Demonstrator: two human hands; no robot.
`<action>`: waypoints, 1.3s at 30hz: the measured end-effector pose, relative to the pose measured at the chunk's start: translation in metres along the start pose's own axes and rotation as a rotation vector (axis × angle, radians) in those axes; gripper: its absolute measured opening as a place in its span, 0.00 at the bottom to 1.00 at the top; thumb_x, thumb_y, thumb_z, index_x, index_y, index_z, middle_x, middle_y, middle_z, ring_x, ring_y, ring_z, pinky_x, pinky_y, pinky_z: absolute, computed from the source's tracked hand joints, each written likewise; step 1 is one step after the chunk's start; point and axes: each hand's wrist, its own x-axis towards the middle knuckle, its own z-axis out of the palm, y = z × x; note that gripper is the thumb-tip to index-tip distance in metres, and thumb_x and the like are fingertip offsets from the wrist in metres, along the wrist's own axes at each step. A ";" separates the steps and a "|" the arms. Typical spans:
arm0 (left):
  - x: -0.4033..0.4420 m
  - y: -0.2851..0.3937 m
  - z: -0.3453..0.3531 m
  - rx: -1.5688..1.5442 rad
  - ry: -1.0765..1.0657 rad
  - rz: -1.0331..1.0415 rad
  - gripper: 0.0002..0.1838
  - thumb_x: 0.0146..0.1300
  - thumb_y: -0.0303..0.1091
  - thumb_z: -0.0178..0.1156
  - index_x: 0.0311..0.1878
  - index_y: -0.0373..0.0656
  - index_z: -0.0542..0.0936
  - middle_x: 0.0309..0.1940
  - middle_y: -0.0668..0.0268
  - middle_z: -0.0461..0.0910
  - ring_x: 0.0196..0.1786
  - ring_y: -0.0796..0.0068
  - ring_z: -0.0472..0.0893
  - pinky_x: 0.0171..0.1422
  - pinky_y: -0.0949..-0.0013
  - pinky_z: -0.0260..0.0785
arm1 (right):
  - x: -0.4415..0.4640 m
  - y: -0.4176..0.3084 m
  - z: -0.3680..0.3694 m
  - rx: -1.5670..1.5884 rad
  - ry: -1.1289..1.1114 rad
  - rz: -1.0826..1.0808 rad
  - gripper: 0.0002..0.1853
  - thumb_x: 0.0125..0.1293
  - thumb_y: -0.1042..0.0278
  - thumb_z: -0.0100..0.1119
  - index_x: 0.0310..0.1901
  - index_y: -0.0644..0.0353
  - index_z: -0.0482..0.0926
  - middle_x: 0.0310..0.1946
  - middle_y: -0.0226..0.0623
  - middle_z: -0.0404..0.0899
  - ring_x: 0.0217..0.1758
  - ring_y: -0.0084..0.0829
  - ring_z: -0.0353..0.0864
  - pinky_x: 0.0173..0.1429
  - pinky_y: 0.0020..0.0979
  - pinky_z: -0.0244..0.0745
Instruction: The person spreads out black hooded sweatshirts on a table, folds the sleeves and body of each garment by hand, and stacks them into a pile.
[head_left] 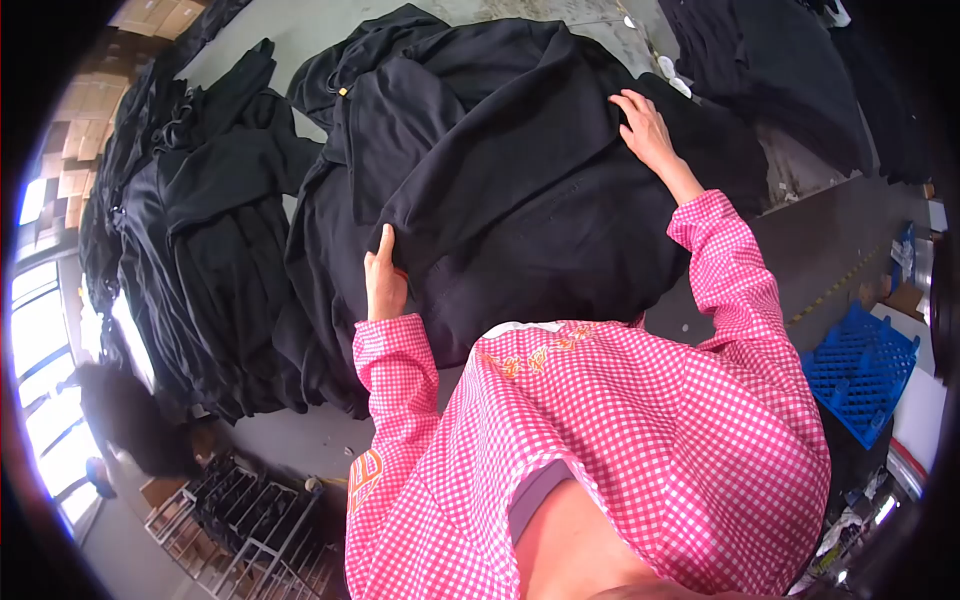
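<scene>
A large black garment [480, 150] lies spread over a pile of black clothing in front of me. My left hand [386, 285] is at its near left edge, one finger stretched along the cloth and the others partly hidden in a fold; it appears to pinch the fabric. Resting at the right side of the garment, my right hand [648, 132] has its fingers apart on the cloth. A small yellow tag [343, 92] shows near the garment's upper left.
More black garments [215, 190] are heaped at the left, and others [770, 70] lie at the upper right. A blue plastic pallet [862, 365] stands at the right. Cardboard boxes [95, 100] are stacked at the far left, with a metal rack [250, 560] at the lower left.
</scene>
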 end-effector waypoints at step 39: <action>0.179 0.063 0.332 1.325 -0.458 1.042 0.06 0.59 0.31 0.54 0.34 0.39 0.78 0.32 0.58 0.79 0.29 0.61 0.78 0.33 0.63 0.70 | -0.006 -0.064 -0.052 0.328 0.072 0.288 0.15 0.49 0.85 0.53 0.40 0.60 0.72 0.36 0.33 0.76 0.38 0.35 0.76 0.42 0.32 0.73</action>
